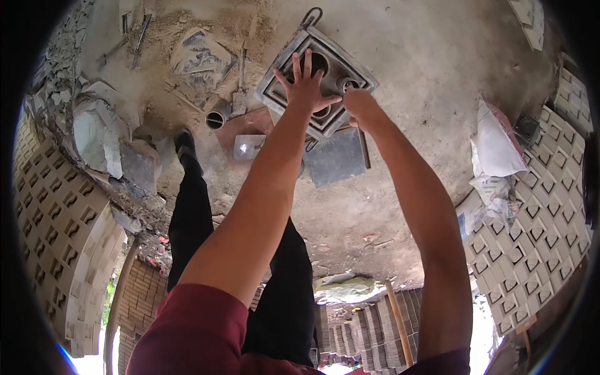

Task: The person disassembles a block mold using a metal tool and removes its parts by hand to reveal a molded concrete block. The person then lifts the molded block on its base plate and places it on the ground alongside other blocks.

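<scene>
Got the square mould (pixel 351 58) up at twelve o'clock on my feed. My left hand (pixel 304 94) is splayed over it, fingers well apart. My right hand (pixel 364 108) is curled up at the round collar (pixel 345 80) on the mould's three o'clock side, can't tell if it's actually clamped on. Dark slab (pixel 337 157) at the mould's five-thirty, short pipe (pixel 218 114) around eight.
</scene>
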